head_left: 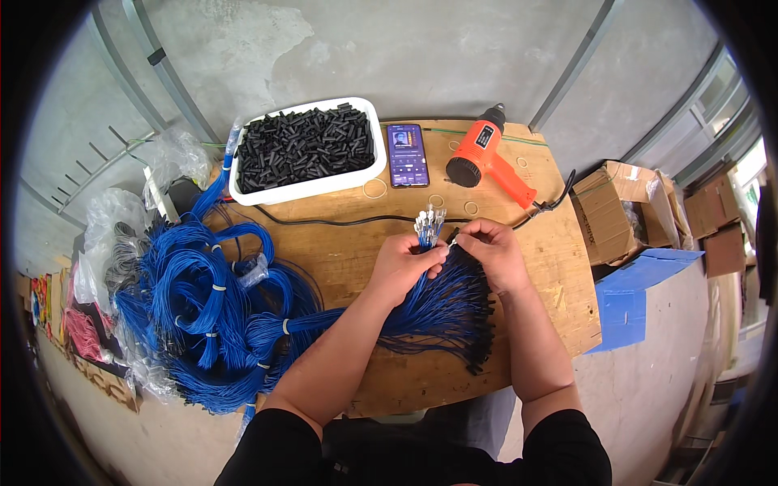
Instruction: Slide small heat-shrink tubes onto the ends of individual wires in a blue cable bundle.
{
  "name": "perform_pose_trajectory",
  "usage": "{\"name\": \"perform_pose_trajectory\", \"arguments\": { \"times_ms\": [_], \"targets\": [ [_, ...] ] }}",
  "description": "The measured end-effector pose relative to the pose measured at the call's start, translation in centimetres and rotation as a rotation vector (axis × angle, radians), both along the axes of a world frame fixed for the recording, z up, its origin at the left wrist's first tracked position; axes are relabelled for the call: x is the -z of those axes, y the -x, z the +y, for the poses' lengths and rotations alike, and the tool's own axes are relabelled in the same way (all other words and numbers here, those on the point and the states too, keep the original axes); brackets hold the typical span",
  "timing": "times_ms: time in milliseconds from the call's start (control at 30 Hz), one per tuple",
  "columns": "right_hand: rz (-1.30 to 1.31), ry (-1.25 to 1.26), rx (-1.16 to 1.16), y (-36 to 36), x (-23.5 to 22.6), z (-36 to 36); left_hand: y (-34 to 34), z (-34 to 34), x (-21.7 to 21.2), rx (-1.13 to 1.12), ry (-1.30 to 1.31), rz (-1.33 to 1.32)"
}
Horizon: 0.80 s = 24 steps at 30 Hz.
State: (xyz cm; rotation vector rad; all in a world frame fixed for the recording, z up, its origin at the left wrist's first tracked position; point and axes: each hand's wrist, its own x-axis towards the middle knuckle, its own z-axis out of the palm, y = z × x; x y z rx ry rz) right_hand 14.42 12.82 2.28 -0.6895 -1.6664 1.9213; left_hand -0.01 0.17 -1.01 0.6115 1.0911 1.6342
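Observation:
My left hand (403, 266) is closed around a bunch of blue wires, whose bare metal and whitish terminals (430, 220) stick up above the fingers. Close beside it, my right hand (493, 251) pinches the end of a single wire, where a small pale terminal (454, 242) shows between the two hands. Below and between my forearms, the blue wires (429, 312) fan out to the right. Many of these end in black sleeves (480, 344) lined up along the fan's right edge. The fingertips of my right hand partly hide what they pinch.
Coiled blue wire bundles (215, 304) cover the table's left side. Behind stand a white tray (304, 193) of short black tubes, a phone (408, 155) and an orange heat gun (489, 158). A black cable (340, 220) crosses the wooden table (559, 296). Cardboard boxes (608, 215) stand right.

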Motion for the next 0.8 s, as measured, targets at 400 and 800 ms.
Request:
{"name": "perform_pose_trajectory", "arguments": {
  "times_ms": [400,800],
  "targets": [
    [0.391,0.585,-0.266,-0.5,-0.2,2.0,-0.1,0.0,-0.1,-0.037,0.048,0.019],
    [0.450,0.671,0.180,-0.3,1.6,3.2,-0.1,0.1,-0.3,-0.043,0.057,0.022]
  ]
}}
